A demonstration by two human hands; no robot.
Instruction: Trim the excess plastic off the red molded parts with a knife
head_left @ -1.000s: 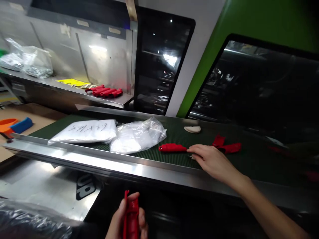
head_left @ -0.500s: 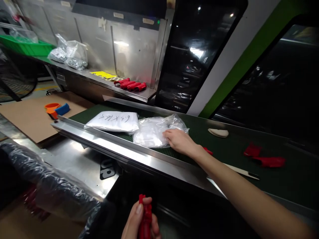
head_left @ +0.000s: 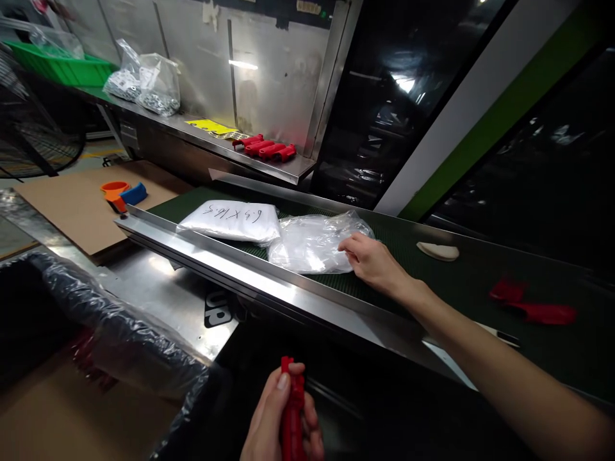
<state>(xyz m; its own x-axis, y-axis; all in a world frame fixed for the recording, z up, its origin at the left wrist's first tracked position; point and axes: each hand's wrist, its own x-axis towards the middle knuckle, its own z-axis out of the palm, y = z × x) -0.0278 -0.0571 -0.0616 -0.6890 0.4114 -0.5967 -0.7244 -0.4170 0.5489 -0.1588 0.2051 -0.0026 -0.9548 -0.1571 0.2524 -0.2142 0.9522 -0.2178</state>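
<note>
Low in the head view, my left hand (head_left: pixel 283 413) is closed around a red plastic part (head_left: pixel 293 410), a narrow moulded piece held upright with its lower end cut off by the frame. My right hand (head_left: pixel 372 259) reaches over the belt with fingers pinched at the right end of a stack of clear plastic bags (head_left: pixel 310 246). Whether it grips one bag or more cannot be made out. Left of the stack lies a full white packet (head_left: pixel 230 221) with handwriting on it. Further right on the belt rest red parts (head_left: pixel 541 312).
The green conveyor belt (head_left: pixel 485 275) has a metal side rail (head_left: pixel 269 275). A beige pad (head_left: pixel 438 251) lies on it. Red parts (head_left: pixel 269 150) and bags of metal pieces (head_left: pixel 158 89) sit on the shelf. Below left stands a plastic-lined box (head_left: pixel 120 326); orange tape (head_left: pixel 115 187) lies on cardboard.
My right hand has drawn slightly right across the bags, its fingers more curled. The whole view has shifted, while my left hand keeps the red part.
</note>
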